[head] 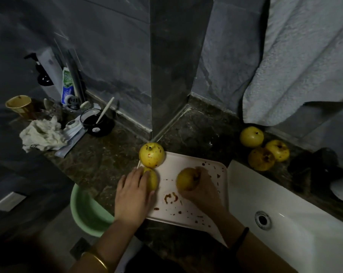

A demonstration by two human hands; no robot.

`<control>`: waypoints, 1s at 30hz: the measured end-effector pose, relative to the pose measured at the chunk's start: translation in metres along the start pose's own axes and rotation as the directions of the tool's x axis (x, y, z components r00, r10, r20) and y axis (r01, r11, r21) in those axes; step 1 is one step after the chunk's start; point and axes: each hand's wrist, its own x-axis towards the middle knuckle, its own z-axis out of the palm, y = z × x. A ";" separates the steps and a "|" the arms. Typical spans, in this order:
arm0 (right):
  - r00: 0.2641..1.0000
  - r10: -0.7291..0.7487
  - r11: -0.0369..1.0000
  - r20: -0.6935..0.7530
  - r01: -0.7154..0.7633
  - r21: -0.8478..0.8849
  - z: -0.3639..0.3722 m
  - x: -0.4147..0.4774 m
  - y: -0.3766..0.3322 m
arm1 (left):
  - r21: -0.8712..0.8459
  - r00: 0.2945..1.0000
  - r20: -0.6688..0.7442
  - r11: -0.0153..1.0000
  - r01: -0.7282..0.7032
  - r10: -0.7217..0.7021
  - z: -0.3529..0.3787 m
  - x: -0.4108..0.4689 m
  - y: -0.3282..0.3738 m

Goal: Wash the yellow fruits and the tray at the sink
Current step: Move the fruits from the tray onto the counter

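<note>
A white tray smeared with red-brown stains lies on the dark counter, left of the white sink. My left hand covers a yellow fruit at the tray's left edge, fingers curled over it. My right hand grips a second yellow fruit near the tray's middle. A third stained fruit sits at the tray's far left corner. Three more yellow fruits lie on the counter behind the sink.
A green basin stands below the counter's left edge. At the back left are a crumpled cloth, a dark glass with a toothbrush, a toothpaste tube and a yellow cup. A grey towel hangs at right.
</note>
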 end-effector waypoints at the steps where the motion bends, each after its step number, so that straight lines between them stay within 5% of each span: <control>1: 0.999 0.023 0.997 -0.033 -0.021 0.074 -0.010 0.003 0.005 | 0.008 1.000 0.011 1.000 0.011 -0.011 0.000 0.001 0.002; 5: 0.982 0.123 0.934 -0.145 -0.066 0.350 -0.050 0.015 0.027 | 0.031 1.000 0.012 0.999 0.026 -0.026 0.000 0.005 0.010; 11: 0.871 0.162 0.973 -0.465 -0.063 0.223 -0.096 0.024 0.060 | 0.107 1.000 0.012 0.994 0.007 -0.009 0.004 0.016 0.023; 19: 0.857 0.150 0.984 -0.493 -0.081 0.160 -0.133 0.034 0.081 | 0.107 0.977 -0.045 0.973 -0.205 0.211 0.018 0.033 0.050; 25: 0.774 0.115 0.962 -0.622 0.069 0.264 -0.181 0.049 0.067 | 0.048 0.967 -0.087 0.970 -0.236 0.240 0.018 0.041 0.065; 30: 0.729 0.174 0.973 -0.662 -0.026 0.227 -0.221 0.079 0.070 | 0.063 0.981 -0.043 0.981 -0.186 0.189 0.019 0.040 0.059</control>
